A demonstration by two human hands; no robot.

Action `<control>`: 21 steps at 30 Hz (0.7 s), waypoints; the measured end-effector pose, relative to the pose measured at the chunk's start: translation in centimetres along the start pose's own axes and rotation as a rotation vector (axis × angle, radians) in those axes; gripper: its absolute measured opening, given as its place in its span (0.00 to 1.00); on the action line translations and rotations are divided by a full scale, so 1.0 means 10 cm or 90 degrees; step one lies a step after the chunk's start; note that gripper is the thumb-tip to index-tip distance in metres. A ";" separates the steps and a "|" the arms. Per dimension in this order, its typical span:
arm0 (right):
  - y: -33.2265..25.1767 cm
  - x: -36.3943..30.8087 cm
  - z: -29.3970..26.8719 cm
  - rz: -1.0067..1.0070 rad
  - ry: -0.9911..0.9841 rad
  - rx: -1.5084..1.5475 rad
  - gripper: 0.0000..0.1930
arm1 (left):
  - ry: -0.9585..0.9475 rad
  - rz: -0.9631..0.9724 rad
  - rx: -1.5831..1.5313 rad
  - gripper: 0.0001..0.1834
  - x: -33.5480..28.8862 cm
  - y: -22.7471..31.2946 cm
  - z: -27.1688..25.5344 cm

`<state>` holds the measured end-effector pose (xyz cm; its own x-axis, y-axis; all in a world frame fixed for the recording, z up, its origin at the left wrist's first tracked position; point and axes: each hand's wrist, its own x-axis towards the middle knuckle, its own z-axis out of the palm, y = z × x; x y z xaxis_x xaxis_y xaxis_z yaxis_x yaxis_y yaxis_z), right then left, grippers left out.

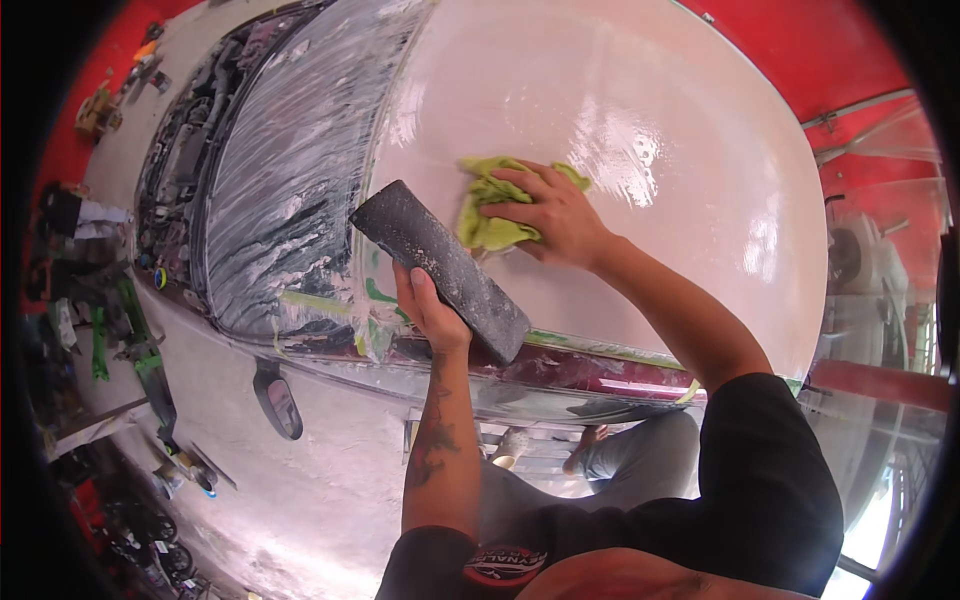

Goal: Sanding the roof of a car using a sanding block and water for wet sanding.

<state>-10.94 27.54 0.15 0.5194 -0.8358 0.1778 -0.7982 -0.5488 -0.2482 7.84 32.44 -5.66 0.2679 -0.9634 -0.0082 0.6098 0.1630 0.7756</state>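
L hand (pixel 432 310) clamps block (pixel 442 268) near left, prob. leaving roof (pixel 700 190) free for cloth (pixel 478 208) bunched in R hand's (pixel 555 215) grip.

**Pale car roof carries a crumpled green cloth**

The car roof (pixel 700 140) is broad, gently domed and pale pinkish, with bright glossy patches where light reflects. A crumpled yellow-green cloth (pixel 480 208) lies on it, toward the windshield side, with the right hand (pixel 562 215) pressed over it. Greenish tape (pixel 610 348) runs along the roof's near edge, beside a glossy dark red band (pixel 600 378). Next to the roof, the windshield (pixel 290 130) bears whitish streaks and smears over a dark ground; a pale yellow-green strip (pixel 312 302) lies across its near corner. Below the car, the floor (pixel 335 470) is pale and unevenly lit.
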 end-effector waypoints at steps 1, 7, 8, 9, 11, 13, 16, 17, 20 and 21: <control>0.02 -0.24 -0.05 0.040 0.025 -0.002 0.30 | 0.002 -0.014 -0.004 0.28 0.00 0.03 -0.01; 0.00 -1.95 -0.36 0.326 0.159 -0.112 0.30 | -0.081 -0.056 0.118 0.28 0.07 0.12 0.16; -0.04 -2.13 -0.38 0.363 0.204 -0.142 0.28 | -0.106 -0.076 0.223 0.29 0.09 0.13 0.30; -0.03 -2.22 -0.40 0.397 0.248 -0.174 0.27 | -0.166 -0.035 0.290 0.30 0.08 0.08 0.53; -0.01 -2.26 -0.42 0.417 0.244 -0.183 0.28 | -0.277 0.070 0.483 0.31 -0.02 -0.07 1.08; -0.04 -2.22 -0.35 0.434 0.242 -0.175 0.30 | -0.376 0.161 0.680 0.30 -0.05 -0.21 1.48; -0.03 -2.21 -0.31 0.434 0.243 -0.169 0.31 | -0.467 0.164 0.783 0.29 0.03 -0.51 1.74; -0.03 -2.19 -0.30 0.429 0.241 -0.161 0.31 | -0.506 0.150 0.821 0.28 0.04 -0.61 1.72; 0.02 -2.24 -0.33 0.442 0.234 -0.153 0.31 | -0.532 0.253 0.807 0.32 0.07 -0.62 1.53; 0.03 -2.25 -0.37 0.436 0.235 -0.156 0.31 | -0.486 0.321 0.855 0.34 0.12 -0.59 1.34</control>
<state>-23.94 46.21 -0.40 -0.2076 -0.9034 0.3753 -0.9686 0.1360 -0.2084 -5.50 27.49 -1.80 -0.4337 -0.8149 0.3846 -0.5847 0.5792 0.5679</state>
